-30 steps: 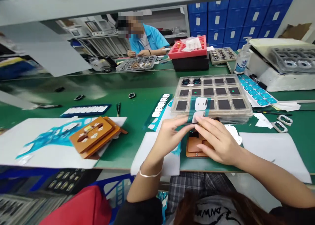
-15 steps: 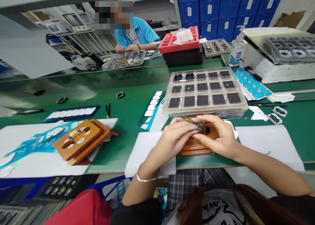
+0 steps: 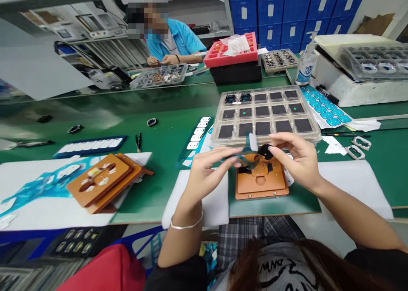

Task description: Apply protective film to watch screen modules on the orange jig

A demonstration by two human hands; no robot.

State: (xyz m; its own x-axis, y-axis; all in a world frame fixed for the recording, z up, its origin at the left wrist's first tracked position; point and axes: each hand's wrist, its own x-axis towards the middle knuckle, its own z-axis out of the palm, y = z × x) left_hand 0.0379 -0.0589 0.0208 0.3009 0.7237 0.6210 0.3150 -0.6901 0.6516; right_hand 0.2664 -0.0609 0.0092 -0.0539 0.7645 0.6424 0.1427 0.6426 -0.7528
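Note:
My right hand (image 3: 295,157) pinches a small flat black part (image 3: 265,151) between thumb and fingers, raised over the far edge of an orange-brown fixture plate (image 3: 261,187). My left hand (image 3: 212,165) is closed, thumb against fingers, on a thin translucent teal film (image 3: 247,151), smeared by motion. Beside the black part, a small white tab (image 3: 253,142) shows at the film's upper end. Dark blocks and a round recess show on the fixture plate, which lies on the green table below both hands.
Behind the fixture sits a clear compartment tray (image 3: 264,112) with black pads and two framed parts. A second orange fixture (image 3: 102,176) leans on white foam at left. White rings (image 3: 358,148) lie at right. Across the table, a person in blue (image 3: 178,40) handles small parts.
Both hands have lifted off the fixture and drawn apart, uncovering it. The black part is now up in my right hand, and the teal film shows in my left.

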